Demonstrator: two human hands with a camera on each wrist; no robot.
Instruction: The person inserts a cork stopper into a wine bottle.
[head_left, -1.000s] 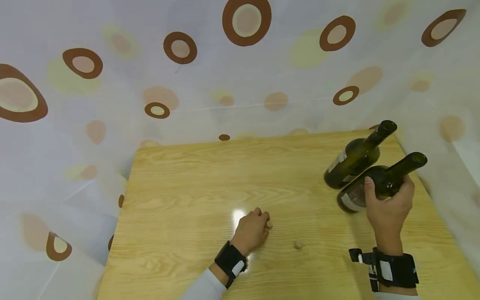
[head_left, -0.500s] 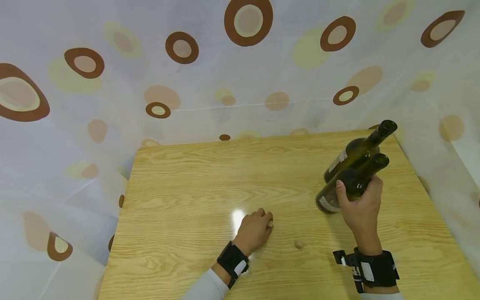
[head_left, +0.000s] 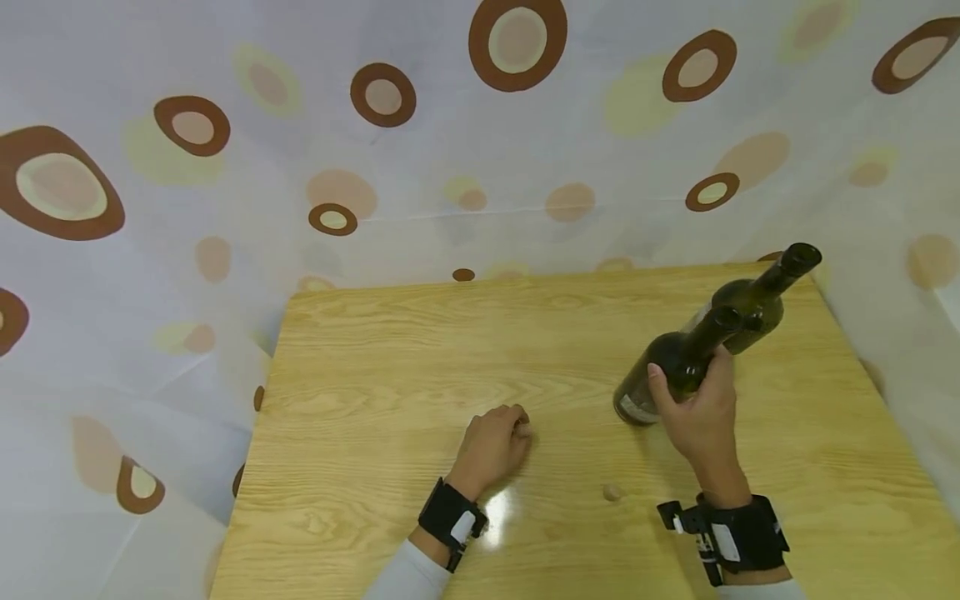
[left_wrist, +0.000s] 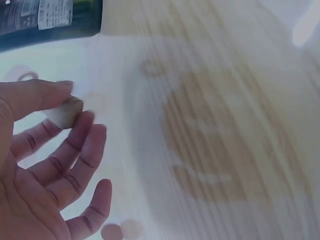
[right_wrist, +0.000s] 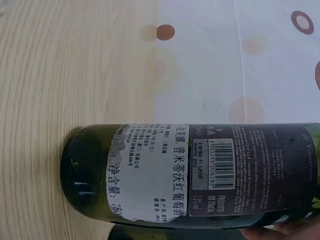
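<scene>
Over a wood-grain counter (head_left: 390,358), a dark bottle (head_left: 681,358), long axis roughly upright, is just in front of a second bottle (head_left: 757,308). The right hand (head_left: 701,421) curls its fingers round the nearer one; the left hand (head_left: 491,446) (well apart, to its left) pinches a small tan piece (left_wrist: 73,111), thumb against fingers. A loose tan lump (head_left: 611,492) lies between the hands.

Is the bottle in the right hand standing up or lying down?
Upright: the bottle has its neck up and its base toward the table.
</scene>
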